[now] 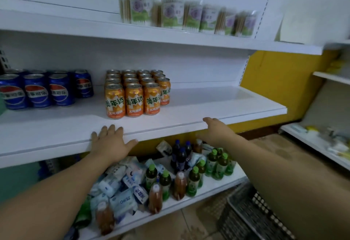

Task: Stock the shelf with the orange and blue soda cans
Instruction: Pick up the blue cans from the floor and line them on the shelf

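Orange soda cans [132, 95] stand in a tight block mid-shelf, and the blue soda cans [37, 91] are grouped well to their left on the same shelf [208, 103]. My left hand [109, 143] is spread flat over the front lip and my right hand [216, 131] is relaxed at the edge; both are empty. I judge the next can belongs at the block's front right corner, upright, label forward. The dark crate [251, 213] beside my right arm shows no cans in the part I can see.

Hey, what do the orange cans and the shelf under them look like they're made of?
Orange cans: likely aluminium, silvery rimmed tops, glossy printed sides. Shelf: probably painted sheet metal, smooth white with a thin front lip; laminate can't be ruled out.
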`<state>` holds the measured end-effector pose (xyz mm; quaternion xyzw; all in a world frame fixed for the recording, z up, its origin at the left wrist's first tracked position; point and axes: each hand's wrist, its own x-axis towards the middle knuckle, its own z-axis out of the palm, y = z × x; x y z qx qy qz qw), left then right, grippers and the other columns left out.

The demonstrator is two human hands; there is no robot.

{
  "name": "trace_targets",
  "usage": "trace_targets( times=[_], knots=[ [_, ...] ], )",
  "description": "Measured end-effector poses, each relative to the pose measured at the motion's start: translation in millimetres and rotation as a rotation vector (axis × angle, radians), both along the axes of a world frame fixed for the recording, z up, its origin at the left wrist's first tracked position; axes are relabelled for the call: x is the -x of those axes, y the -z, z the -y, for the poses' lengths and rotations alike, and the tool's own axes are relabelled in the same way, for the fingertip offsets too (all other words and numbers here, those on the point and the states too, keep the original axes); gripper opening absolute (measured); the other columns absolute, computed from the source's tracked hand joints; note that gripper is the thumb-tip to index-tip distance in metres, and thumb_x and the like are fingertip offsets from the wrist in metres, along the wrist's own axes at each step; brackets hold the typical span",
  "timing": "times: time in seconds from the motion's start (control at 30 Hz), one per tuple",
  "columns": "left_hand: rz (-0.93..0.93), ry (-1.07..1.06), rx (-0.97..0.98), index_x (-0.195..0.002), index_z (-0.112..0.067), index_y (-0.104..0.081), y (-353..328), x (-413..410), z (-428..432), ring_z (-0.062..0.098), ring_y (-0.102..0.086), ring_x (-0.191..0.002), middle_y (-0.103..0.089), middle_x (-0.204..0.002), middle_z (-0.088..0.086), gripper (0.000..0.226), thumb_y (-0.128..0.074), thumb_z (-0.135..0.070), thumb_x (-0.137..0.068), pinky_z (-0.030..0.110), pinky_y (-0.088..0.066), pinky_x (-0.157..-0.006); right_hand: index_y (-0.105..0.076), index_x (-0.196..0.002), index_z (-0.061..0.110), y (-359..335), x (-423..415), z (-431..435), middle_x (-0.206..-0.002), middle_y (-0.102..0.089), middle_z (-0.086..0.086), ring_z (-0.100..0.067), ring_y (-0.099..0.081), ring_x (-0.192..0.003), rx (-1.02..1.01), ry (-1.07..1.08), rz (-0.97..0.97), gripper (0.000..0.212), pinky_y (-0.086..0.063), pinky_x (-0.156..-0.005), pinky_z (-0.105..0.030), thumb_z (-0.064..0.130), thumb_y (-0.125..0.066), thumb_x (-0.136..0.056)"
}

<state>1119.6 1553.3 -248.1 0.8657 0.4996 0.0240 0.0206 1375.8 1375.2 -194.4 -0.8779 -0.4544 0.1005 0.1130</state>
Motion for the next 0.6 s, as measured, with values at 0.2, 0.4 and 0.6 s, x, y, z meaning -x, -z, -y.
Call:
trace_targets(
  times=[0.2,0.4,0.6],
  knots=[
    [0.021,0.267,0.093,-0.146,-0.026,-0.032,9.7,-43.2,93.2,0.023,-0.021,-0.144,-0.027,-0.156,0.000,0.070,-0.036,-0.068,-0.090,0.061,-0.010,-0.114,-0.023,-0.151,0.017,21.5,-4.6,100.4,-0.153,-0.029,-0.011,-0.031,-0.046,-0.125,0.103,0.108,0.025,0.075,-0.048,-0.095,-0.040,0.053,-0.052,-0.093],
    [-0.043,0.575,0.247,-0.145,-0.025,-0.034,73.7,-101.3,188.4,0.024,-0.029,-0.139,-0.032,-0.153,0.000,0.072,-0.044,-0.066,-0.087,0.052,-0.027,-0.112,-0.024,-0.151,0.018,64.5,-1.1,175.3,-0.151,-0.032,-0.010,-0.029,-0.048,-0.123,0.168,0.151,0.014,0.074,-0.046,-0.091,-0.038,0.053,-0.052,-0.093],
    [-0.227,0.776,0.376,-0.144,-0.025,-0.036,152.2,-131.1,249.6,0.022,-0.023,-0.142,-0.030,-0.152,-0.001,0.065,-0.046,-0.058,-0.090,0.050,-0.021,-0.113,-0.036,-0.142,0.015,138.0,-8.1,221.9,-0.136,-0.045,-0.012,-0.030,-0.049,-0.118,0.254,0.195,-0.128,0.063,-0.047,-0.095,-0.041,0.049,-0.054,-0.092]
  ],
)
